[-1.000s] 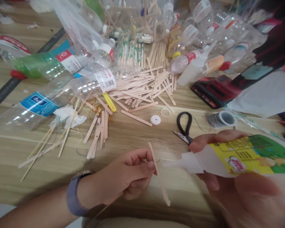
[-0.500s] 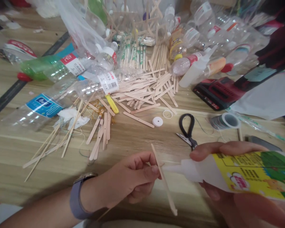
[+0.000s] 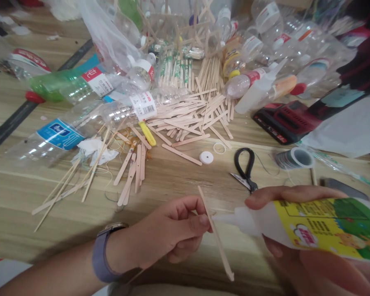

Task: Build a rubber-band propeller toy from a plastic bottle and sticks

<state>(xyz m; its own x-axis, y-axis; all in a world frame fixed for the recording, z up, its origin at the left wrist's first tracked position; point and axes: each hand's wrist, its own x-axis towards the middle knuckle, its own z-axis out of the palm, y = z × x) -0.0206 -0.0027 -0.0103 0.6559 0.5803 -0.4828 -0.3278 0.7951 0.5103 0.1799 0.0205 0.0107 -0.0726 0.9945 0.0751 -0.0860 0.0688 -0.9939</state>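
My left hand (image 3: 180,228), with a watch on its wrist, pinches a flat wooden stick (image 3: 220,242) between thumb and fingers, low in the middle of the view. The stick slants down to the right. From the right, my right hand (image 3: 283,238) is wrapped round a glue bottle (image 3: 320,224) with a yellow and green label. The bottle lies sideways in the air, and its pointed white nozzle reaches the stick beside my left fingertips. Whether glue is coming out cannot be made out.
Black-handled scissors (image 3: 245,166), a white round cap (image 3: 206,157) and a thread spool (image 3: 294,158) lie beyond my hands. Loose sticks (image 3: 181,119) and plastic bottles (image 3: 58,133) cover the back and left. A red and black power tool (image 3: 288,121) is at right.
The whole scene has shifted slightly to the right in the view. Both hands keep their grips, and the nozzle stays at the stick.
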